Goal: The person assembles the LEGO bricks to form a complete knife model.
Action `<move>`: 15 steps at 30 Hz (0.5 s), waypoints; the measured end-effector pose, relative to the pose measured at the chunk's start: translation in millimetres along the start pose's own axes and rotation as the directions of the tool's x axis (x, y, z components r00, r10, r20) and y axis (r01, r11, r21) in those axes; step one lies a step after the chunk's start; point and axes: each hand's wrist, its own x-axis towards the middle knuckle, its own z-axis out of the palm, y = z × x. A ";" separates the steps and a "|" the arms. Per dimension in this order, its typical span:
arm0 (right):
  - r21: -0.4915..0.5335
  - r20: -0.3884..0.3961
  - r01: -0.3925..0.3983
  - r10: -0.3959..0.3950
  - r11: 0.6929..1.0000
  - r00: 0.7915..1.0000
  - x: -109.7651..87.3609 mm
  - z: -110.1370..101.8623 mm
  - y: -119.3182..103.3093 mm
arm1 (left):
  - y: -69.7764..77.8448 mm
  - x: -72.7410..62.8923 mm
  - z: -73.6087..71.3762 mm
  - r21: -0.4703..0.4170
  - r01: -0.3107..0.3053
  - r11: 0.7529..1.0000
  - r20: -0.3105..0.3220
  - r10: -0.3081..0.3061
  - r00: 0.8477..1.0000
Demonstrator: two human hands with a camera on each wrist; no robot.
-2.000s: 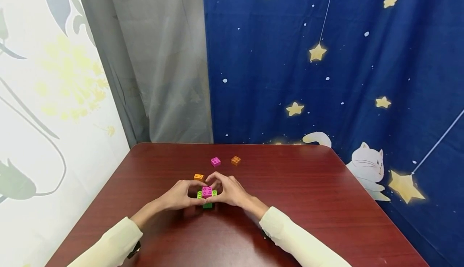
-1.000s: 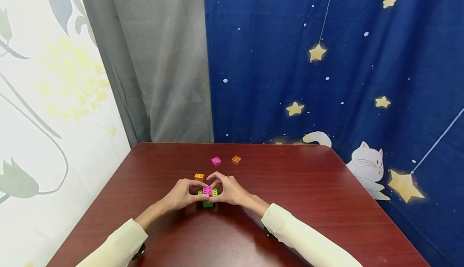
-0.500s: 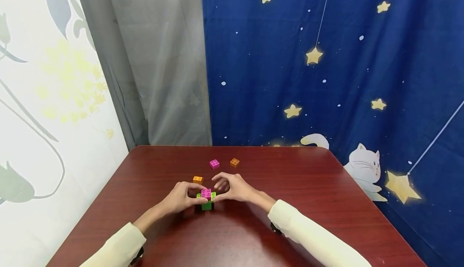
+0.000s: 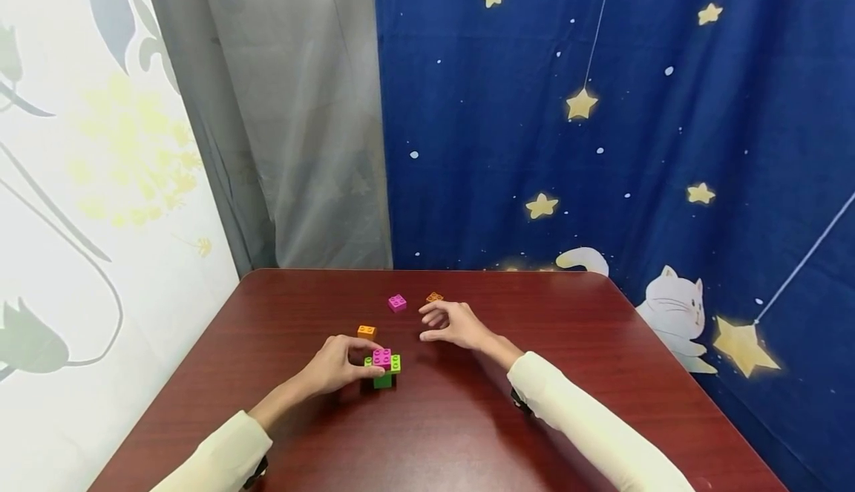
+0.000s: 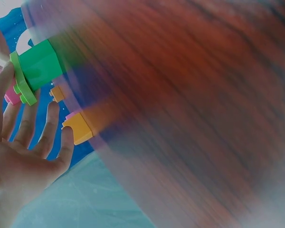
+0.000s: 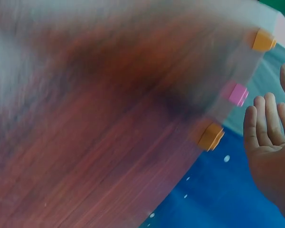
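Observation:
A small stack of toy building bricks stands on the table: a pink brick [image 4: 381, 357] on top, a lime green brick [image 4: 396, 364] under it and a darker green brick [image 4: 383, 381] at the bottom. My left hand [image 4: 330, 366] holds the stack near its top, thumb on the near side and fingers on the far side. In the left wrist view the green brick [image 5: 39, 65] shows plainly, while the hand partly covers the pink one. My right hand [image 4: 457, 326] is off the stack, fingers loosely bent and holding nothing, just in front of a dark orange brick [image 4: 435, 297].
Behind the stack sits a light orange brick [image 4: 366, 331]. Farther back lies a loose pink brick [image 4: 397, 303], left of the dark orange one. The reddish-brown table [image 4: 534, 373] ends at a far edge before grey and blue curtains [image 4: 467, 128].
My right hand has let go of the stack and moved back and to the right, toward the dark orange brick. My left hand has stayed at the stack.

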 end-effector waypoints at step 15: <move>-0.032 -0.117 -0.060 0.056 0.998 0.992 14.1 -16.3 35.4 | -1.0 -0.5 0.2 -0.007 0.017 1.000 0.002 -0.017 1.000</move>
